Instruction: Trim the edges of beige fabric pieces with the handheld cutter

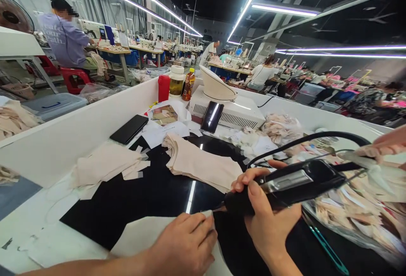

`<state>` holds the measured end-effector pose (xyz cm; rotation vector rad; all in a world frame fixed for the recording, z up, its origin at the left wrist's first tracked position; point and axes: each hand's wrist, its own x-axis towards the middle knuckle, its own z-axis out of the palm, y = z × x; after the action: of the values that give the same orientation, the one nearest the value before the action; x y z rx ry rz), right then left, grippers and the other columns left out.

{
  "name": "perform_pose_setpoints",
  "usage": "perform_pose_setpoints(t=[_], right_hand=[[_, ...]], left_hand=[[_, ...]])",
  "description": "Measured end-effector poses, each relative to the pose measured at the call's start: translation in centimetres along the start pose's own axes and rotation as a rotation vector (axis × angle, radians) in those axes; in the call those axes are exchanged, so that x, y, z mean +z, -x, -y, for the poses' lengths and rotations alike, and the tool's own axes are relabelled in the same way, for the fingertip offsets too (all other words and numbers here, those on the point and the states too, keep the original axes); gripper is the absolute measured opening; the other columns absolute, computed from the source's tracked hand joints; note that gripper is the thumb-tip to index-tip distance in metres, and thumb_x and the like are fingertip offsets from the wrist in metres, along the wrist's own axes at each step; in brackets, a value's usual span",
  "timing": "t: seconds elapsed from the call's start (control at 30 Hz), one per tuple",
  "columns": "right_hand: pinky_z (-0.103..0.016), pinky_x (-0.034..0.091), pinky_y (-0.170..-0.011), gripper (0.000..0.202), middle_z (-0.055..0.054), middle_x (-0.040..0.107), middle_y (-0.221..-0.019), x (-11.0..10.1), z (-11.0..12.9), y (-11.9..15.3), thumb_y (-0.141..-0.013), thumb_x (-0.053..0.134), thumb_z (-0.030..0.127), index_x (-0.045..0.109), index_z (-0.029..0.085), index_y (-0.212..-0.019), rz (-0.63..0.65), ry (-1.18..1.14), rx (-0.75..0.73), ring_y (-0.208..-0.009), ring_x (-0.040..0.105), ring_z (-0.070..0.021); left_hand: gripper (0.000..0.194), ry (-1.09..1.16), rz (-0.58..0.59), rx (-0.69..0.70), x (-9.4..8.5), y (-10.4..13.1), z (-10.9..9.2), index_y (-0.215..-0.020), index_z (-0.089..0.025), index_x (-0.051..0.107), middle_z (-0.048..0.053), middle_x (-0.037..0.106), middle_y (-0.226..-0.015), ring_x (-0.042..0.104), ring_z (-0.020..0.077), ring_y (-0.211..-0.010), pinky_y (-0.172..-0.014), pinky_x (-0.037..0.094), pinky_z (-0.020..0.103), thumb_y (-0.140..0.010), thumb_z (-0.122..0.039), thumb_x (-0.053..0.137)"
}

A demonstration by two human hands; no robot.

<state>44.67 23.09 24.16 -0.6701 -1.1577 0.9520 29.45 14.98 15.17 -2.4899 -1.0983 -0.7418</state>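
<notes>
My right hand (pixel 269 225) is wrapped round a black corded hand tool (pixel 294 183) with a silver strip on its side. Its narrow metal tip points left, close to my left fingertips. My left hand (pixel 187 238) rests on a pale fabric piece (pixel 142 231), fingers together, with the fabric's edge at the fingertips. My left thumb is hidden. Under the fabric lies a glossy black board (pixel 127 195). Beyond my hands are a stack of beige fabric pieces (pixel 199 159) and, to the left, a second beige pile (pixel 104 166).
Another person's hand (pixel 391 143) reaches in from the right, by the tool's cord. Below it lies a heap of beige scraps (pixel 355 208) beside green thread snips (pixel 326 242). Two phones (pixel 129 129), a white machine (pixel 225 109) and bottles (pixel 176 81) stand near the far wall.
</notes>
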Motion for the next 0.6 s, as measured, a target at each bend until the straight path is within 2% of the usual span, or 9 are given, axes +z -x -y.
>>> perform_pose_setpoints(t=[0.27, 0.6], right_hand=[[-0.032, 0.059, -0.06, 0.043, 0.007, 0.064, -0.078, 0.51, 0.14, 0.0, -0.084, 0.083, 0.029, 0.057, 0.033, -0.118, -0.016, 0.003, -0.015, -0.061, 0.063, -0.0146], [-0.032, 0.059, -0.061, 0.04, 0.006, 0.064, -0.077, 0.76, -0.1, -0.16, -0.086, 0.082, 0.027, 0.058, 0.033, -0.118, -0.026, -0.027, -0.025, -0.062, 0.063, -0.0143]], left_hand=[[0.028, 0.001, 0.021, 0.007, 0.14, 0.08, 0.07, -0.114, -0.012, 0.07, 0.01, 0.072, -0.126, 0.066, 0.0199, -0.111, -0.078, 0.051, 0.028, -0.1, -0.036, 0.067], [0.021, 0.012, -0.036, -0.001, 0.34, 0.12, 0.14, -0.111, -0.013, 0.07, 0.009, 0.074, -0.121, 0.067, 0.0198, -0.107, -0.078, 0.052, 0.028, -0.102, -0.031, 0.063]])
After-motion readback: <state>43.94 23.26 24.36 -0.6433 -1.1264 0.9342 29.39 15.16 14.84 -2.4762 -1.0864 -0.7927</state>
